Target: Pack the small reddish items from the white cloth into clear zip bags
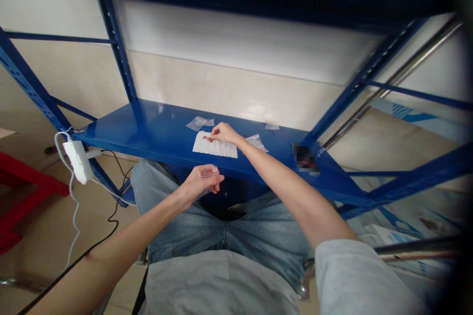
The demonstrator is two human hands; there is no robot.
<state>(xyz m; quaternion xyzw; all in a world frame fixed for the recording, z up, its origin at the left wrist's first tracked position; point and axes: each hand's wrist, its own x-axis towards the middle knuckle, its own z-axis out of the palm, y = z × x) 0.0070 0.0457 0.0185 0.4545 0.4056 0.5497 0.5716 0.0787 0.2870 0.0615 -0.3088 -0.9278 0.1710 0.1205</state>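
A white paper sheet (225, 150) lies on the blue shelf near its front edge, with several small reddish and brownish pieces (207, 139) on it. Over these pieces, my right hand (224, 133) has its fingertips pinched together; whatever is between them is too small to make out. Lower and to the left, in front of the shelf edge, my left hand (205, 180) is curled round what looks like a small clear plastic bag. Behind the paper rests a clear plastic bag (199, 122). Another clear bag (257, 142) lies to the right, partly behind my right forearm.
A further small clear bag (272, 126) lies at the back of the blue shelf (162, 130). A blurred dark item (306, 158) is at the right end. At the left post hangs a white power strip (78, 161) with cables. A red stool (29, 182) stands left.
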